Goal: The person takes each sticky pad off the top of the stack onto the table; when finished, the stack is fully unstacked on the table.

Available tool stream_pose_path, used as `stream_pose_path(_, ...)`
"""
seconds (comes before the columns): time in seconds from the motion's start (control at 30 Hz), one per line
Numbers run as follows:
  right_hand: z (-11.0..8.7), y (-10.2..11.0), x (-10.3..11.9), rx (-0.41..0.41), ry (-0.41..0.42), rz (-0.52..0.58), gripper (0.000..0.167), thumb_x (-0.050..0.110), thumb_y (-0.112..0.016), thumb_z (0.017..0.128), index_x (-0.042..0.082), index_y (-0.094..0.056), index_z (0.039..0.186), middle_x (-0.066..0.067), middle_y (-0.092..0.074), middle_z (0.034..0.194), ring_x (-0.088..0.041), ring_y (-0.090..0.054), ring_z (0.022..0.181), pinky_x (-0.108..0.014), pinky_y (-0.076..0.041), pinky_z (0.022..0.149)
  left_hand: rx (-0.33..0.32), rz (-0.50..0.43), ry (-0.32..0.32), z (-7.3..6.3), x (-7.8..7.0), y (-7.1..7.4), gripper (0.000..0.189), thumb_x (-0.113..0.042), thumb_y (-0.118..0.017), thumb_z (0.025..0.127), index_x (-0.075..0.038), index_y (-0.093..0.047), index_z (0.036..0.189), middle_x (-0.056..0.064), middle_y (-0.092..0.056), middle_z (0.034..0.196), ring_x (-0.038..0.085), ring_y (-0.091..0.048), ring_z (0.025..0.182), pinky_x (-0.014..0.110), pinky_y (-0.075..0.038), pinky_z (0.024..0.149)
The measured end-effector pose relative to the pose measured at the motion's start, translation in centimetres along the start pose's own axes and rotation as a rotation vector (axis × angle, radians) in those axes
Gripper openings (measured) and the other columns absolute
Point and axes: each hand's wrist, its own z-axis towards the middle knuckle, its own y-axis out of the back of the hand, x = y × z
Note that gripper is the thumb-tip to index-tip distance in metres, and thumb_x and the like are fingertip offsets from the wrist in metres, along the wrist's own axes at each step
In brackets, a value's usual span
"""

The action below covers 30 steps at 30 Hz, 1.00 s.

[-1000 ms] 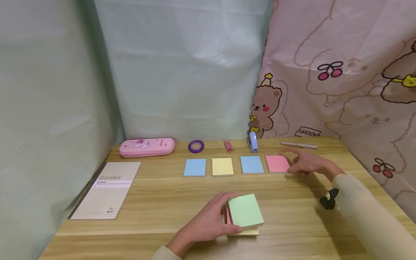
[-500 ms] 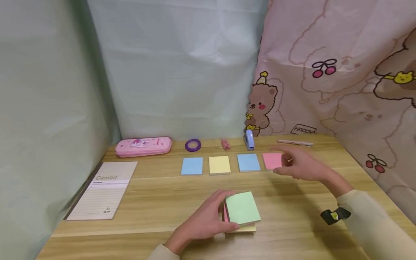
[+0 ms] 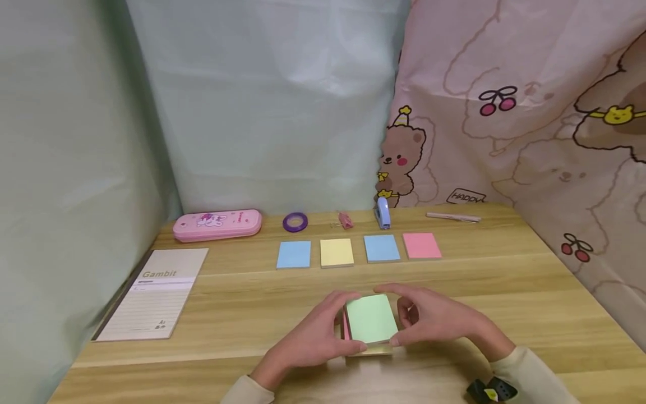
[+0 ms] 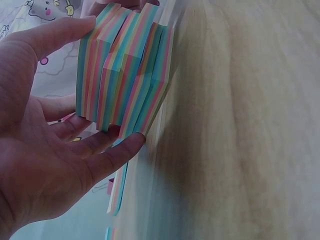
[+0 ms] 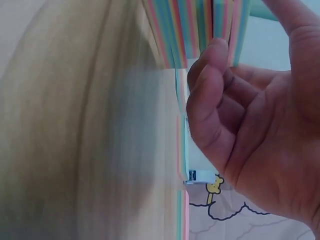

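A stack of sticky note pads (image 4: 125, 70) with striped edges stands near the front of the table, topped by a green pad (image 3: 370, 320). My left hand (image 3: 320, 325) grips the stack from the left, thumb on its near side and fingers behind. From the right, my right hand (image 3: 434, 315) pinches the green pad between thumb at the near corner and index finger at the far edge; its other fingers are curled. Behind lies a row: a blue pad (image 3: 294, 255), a yellow pad (image 3: 337, 252), another blue pad (image 3: 382, 248) and a pink pad (image 3: 421, 246).
Along the back lie a pink pencil case (image 3: 218, 225), purple tape roll (image 3: 295, 222), pink clip (image 3: 345, 220), blue stapler (image 3: 383, 214) and pen (image 3: 453, 217). A Gambit notebook (image 3: 153, 294) lies at left. Cloth curtains (image 3: 282, 112) enclose the table.
My right hand has left the pink pad in the row and come back to the right side of the stack. The pink pad stays in place. My left hand keeps its hold.
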Motion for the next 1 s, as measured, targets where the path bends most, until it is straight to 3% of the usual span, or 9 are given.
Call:
stream_pose_path(0.13, 0.1, -0.7, -0.2, -0.009, 0.005, -0.042, 0.085, 0.035, -0.09, 0.083, 0.013, -0.047, 0.154, 0.007, -0.058, 0.079, -0.002, -0.053, 0.07, -0.021, -0.047, 0.059, -0.001, -0.001, -0.003, 0.0, 0.0, 0.0, 0.081, -0.035, -0.088, 0.084, -0.018, -0.05, 0.154, -0.003, -0.056, 0.141, 0.014, -0.055, 0.12, 0.04, -0.049, 0.106)
stream_pose_path(0.3, 0.2, -1.2, -0.1, -0.02, -0.009, -0.082, 0.076, 0.037, -0.09, 0.082, 0.023, -0.05, 0.145, 0.006, -0.062, 0.081, -0.002, -0.055, 0.071, -0.023, -0.05, 0.061, -0.003, -0.005, -0.01, 0.0, 0.0, -0.1, 0.082, -0.035, -0.088, 0.084, -0.015, -0.05, 0.154, -0.002, -0.056, 0.144, 0.015, -0.055, 0.123, 0.043, -0.049, 0.109)
stream_pose_path(0.57, 0.0, -1.2, 1.1, -0.05, -0.028, -0.192, 0.071, 0.045, -0.09, 0.081, 0.022, -0.053, 0.138, 0.011, -0.063, 0.077, 0.0, -0.055, 0.068, -0.023, -0.049, 0.059, 0.0, -0.011, -0.008, 0.1, 0.0, 0.0, 0.085, -0.034, -0.088, 0.083, -0.012, -0.048, 0.155, 0.0, -0.056, 0.144, 0.017, -0.056, 0.123, 0.044, -0.05, 0.108)
stream_pose_path(0.7, 0.0, -1.2, 1.3, -0.06, -0.038, -0.229, 0.077, 0.046, -0.09, 0.079, 0.02, -0.052, 0.141, 0.012, -0.06, 0.075, 0.0, -0.053, 0.066, -0.022, -0.047, 0.059, -0.001, -0.012, -0.002, 0.1, 0.0, 0.0, 0.086, -0.034, -0.089, 0.083, -0.012, -0.048, 0.155, 0.0, -0.056, 0.144, 0.017, -0.056, 0.124, 0.044, -0.05, 0.109)
stream_pose_path(0.83, 0.1, -1.2, 1.1, -0.065, -0.042, -0.224, 0.084, 0.045, -0.091, 0.078, 0.02, -0.048, 0.146, 0.01, -0.06, 0.074, 0.0, -0.053, 0.066, -0.022, -0.047, 0.059, 0.0, -0.006, 0.009, 0.1, -0.1, 0.0, 0.088, -0.036, -0.089, 0.082, -0.013, -0.047, 0.156, 0.001, -0.055, 0.146, 0.018, -0.056, 0.125, 0.044, -0.049, 0.11)
stream_pose_path(1.0, 0.2, -1.2, 0.7, -0.061, -0.041, -0.172, 0.077, 0.039, -0.092, 0.078, 0.025, -0.05, 0.141, 0.009, -0.062, 0.074, 0.0, -0.053, 0.065, -0.022, -0.048, 0.058, 0.006, -0.005, 0.019, 0.1, -0.1, 0.1, 0.091, -0.037, -0.09, 0.081, -0.016, -0.045, 0.157, 0.0, -0.054, 0.146, 0.017, -0.056, 0.123, 0.043, -0.05, 0.108)
